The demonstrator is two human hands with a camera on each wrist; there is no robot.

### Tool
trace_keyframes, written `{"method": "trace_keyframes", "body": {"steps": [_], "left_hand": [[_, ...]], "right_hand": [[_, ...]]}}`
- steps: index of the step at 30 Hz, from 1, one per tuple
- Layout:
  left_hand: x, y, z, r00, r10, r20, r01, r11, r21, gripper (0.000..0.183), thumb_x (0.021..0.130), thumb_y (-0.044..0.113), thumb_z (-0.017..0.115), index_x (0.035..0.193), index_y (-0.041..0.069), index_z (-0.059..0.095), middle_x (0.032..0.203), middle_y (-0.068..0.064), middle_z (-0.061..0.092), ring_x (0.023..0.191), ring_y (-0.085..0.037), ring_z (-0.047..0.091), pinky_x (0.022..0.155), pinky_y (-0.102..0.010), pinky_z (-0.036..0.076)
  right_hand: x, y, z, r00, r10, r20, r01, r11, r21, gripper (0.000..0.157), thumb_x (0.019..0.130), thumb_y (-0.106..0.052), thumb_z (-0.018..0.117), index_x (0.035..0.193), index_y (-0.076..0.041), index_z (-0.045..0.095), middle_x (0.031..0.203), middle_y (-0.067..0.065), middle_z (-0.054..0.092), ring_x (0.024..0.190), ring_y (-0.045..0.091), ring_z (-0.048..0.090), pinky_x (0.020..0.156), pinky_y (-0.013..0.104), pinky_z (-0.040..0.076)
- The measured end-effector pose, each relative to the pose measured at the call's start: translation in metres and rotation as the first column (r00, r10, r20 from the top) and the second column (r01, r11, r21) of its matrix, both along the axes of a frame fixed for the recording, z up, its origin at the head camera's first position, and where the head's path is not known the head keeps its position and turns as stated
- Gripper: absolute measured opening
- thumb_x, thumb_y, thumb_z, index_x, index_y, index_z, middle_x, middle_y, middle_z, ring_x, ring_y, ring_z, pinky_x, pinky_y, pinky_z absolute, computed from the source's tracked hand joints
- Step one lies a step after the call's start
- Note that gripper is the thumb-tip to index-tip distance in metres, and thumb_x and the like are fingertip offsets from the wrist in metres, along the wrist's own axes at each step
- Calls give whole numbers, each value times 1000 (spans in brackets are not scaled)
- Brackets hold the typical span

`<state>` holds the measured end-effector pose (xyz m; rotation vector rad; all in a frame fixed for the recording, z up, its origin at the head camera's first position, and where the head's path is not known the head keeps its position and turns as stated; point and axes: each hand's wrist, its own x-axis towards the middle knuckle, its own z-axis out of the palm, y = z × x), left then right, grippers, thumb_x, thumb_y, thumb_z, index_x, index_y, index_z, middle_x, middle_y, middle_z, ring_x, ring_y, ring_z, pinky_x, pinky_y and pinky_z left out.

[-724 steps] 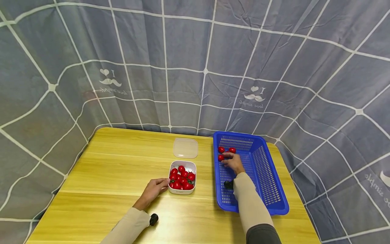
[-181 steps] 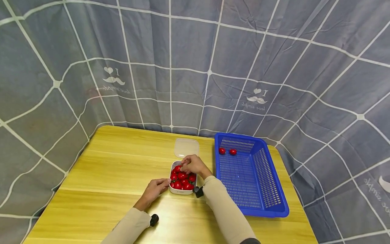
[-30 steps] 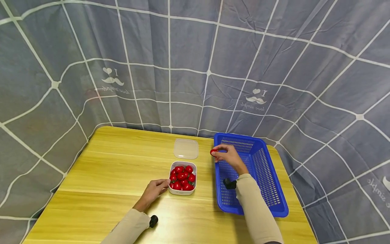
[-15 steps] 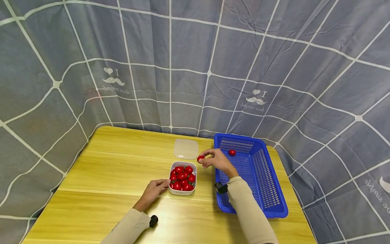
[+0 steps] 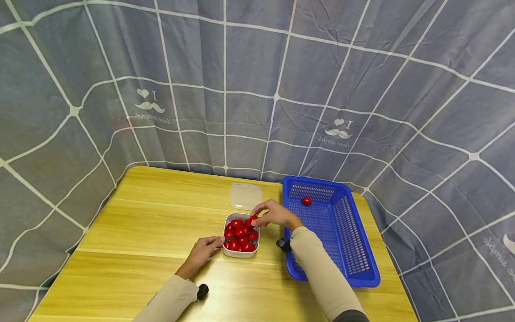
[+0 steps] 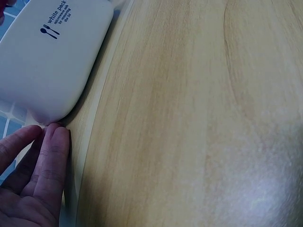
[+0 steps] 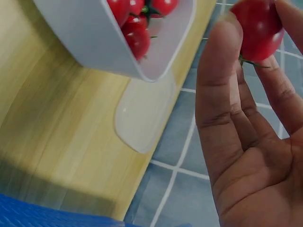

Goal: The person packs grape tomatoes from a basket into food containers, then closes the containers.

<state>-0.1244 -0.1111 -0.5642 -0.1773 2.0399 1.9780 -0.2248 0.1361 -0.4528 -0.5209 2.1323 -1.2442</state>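
Note:
A white plastic container (image 5: 240, 254) stands on the table, filled with several red cherry tomatoes (image 5: 241, 232) with green stems. My right hand (image 5: 275, 213) pinches a cherry tomato (image 7: 260, 30) between thumb and fingers, over the container's far right corner. In the right wrist view, a green stem hangs below that tomato. My left hand (image 5: 204, 253) touches the container's left side with nearly straight fingertips (image 6: 57, 137). One more cherry tomato (image 5: 306, 201) lies in the blue plastic basket (image 5: 372, 264) on the right.
A translucent lid (image 5: 245, 196) lies flat on the wooden table (image 5: 161, 214) behind the container. A grey curtain (image 5: 249, 112) with white lines hangs beyond the table's back edge. The basket's left wall stands near my right forearm.
My right hand has carried a cherry tomato left from the basket to the container. Over the longer span, the basket's tomatoes dwindle to one. My left hand stays at the container.

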Motion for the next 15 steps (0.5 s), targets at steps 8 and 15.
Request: {"method": "trace_keyframes", "body": {"steps": [8, 15], "left_hand": [[2, -1, 1, 1000, -2, -3, 2, 1000, 0, 44, 98, 22, 59, 120, -16, 58, 122, -26, 60, 109, -28, 61, 94, -35, 54], [2, 0, 4, 1000, -1, -1, 1, 1000, 15, 45, 98, 22, 59, 119, -17, 58, 123, -27, 59, 109, -29, 61, 94, -38, 53]], "right_hand": [[-8, -12, -11, 998, 62, 22, -64, 988, 141, 20, 80, -2, 77, 99, -1, 71, 86, 11, 67, 61, 11, 57, 57, 27, 56], [-11, -19, -15, 990, 138, -2, -134, 968, 210, 24, 77, 4, 77, 100, 0, 71, 87, 4, 64, 63, 10, 54, 55, 29, 57]]}}
